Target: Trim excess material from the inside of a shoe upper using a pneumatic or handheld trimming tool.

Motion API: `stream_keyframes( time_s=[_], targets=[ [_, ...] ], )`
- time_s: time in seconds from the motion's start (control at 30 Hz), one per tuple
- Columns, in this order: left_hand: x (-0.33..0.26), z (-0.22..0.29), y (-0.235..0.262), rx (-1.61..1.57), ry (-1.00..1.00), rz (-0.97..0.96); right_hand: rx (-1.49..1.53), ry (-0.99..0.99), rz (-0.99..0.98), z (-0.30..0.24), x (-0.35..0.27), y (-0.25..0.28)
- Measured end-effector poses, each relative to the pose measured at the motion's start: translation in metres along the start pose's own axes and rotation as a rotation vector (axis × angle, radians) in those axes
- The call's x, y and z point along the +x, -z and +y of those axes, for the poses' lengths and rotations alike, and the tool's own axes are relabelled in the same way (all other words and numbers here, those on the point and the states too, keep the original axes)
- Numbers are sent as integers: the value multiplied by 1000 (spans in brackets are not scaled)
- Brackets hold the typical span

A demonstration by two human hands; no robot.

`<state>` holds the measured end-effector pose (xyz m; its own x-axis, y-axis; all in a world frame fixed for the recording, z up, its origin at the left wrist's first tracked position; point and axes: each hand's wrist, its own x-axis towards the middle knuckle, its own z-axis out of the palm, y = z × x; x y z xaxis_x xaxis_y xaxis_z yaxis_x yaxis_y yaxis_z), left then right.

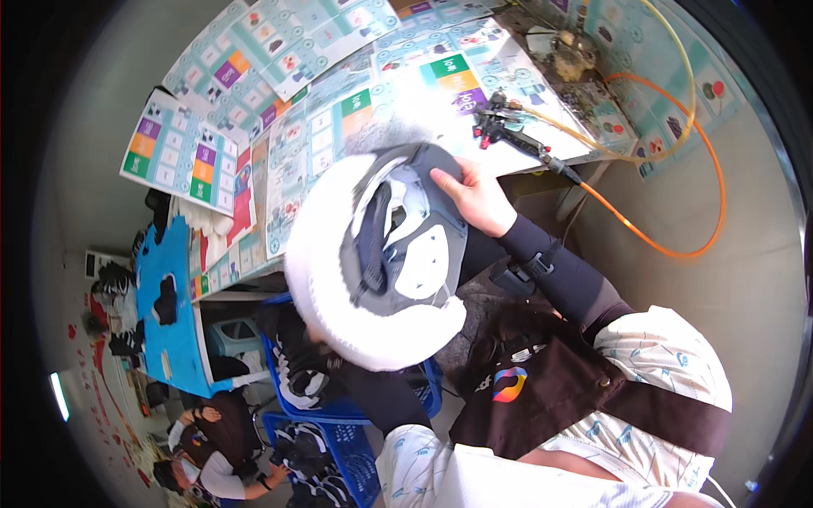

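Note:
In front of me is a bulky, rounded, helmet-like thing [347, 313] with a thick white outer band and a dark grey and black hollow inside. I cannot make out its exact kind. My right hand [483, 196] grips its dark grey rim at the upper right, thumb laid over the edge. My left forearm, in a dark sleeve, runs up beneath its lower left side. Of my left hand [315, 330] only a sliver shows beside the white band; the fingers are hidden.
A table [288, 161] covered with printed sheets lies beyond. On it rests a spray gun [508, 127] with an orange hose [660, 251]. Blue baskets [351, 453] below hold dark shoes with white soles. Left are a blue-covered table [182, 347] and a seated person [216, 440].

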<state>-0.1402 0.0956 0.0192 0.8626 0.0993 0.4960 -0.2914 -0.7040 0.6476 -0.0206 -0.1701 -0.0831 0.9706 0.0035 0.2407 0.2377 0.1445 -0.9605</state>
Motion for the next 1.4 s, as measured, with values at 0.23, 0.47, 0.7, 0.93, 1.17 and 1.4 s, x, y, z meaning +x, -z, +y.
stream_keyframes(
  time_s=[0.23,0.47,0.7,0.93,1.17,1.4],
  targets=[
    [-2,35,-12,-37,-3,22,-221,-67,-54,0,-3,53],
    [31,69,-44,-35,-83,68,-139,46,245,15,9,57],
    [60,74,-51,-44,-189,58,-110,26,378,13,23,60],
    [78,110,-54,-38,-251,60,-43,46,490,13,34,42],
    [114,89,-39,215,-341,74,-917,414,283,2,39,94],
    [153,57,-45,478,-405,121,-1467,62,310,49,70,150]
  ],
)
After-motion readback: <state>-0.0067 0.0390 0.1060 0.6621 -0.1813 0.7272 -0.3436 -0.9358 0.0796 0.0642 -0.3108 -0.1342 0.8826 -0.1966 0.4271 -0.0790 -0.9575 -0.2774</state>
